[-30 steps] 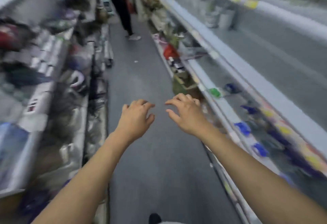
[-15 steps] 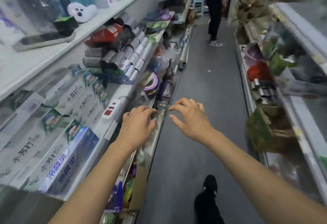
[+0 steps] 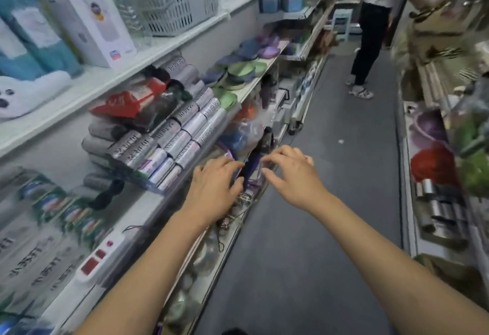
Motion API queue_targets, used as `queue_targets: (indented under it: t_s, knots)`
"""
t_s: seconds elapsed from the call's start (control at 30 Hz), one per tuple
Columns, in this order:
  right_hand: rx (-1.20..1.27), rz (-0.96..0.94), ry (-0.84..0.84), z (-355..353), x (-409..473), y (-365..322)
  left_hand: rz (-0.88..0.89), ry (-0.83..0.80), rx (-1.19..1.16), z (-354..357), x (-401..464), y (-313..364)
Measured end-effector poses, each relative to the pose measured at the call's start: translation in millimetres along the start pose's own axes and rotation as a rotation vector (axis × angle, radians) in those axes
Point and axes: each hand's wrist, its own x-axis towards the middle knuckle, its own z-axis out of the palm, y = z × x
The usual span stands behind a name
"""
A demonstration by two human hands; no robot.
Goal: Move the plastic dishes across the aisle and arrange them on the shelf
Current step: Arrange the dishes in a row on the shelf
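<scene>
Left hand (image 3: 214, 189), right hand (image 3: 293, 176) apparently empty.

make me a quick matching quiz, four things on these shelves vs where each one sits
Things:
1. grey basket
2. green dishes
3. red bowl
4. white power strip

Places:
A. right side of the aisle
B. left side, top shelf
C. left side, low shelf edge near the camera
D. left side, middle shelf, farther down the aisle

Pairs: 1-B, 2-D, 3-A, 4-C
</scene>
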Motion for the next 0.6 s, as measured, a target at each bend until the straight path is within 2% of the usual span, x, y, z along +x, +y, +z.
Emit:
queue_targets:
  t_s: [0.3,0.5,0.6]
  knots:
    - [-0.076,0.012,-0.100,1.6,156.9,135.9,-0.052,0.012,-0.071,72.8,207.9,-7.8]
    - [-0.123,0.061,-0.172,5.8,288.9,219.4,-0.083,-0.096,-0.115,125.0,367.9,-20.2]
    - [-0.112,0.060,-0.164,2.1,349.1,245.3,-0.050,-0.089,-0.088,132.2,439.4,-21.7]
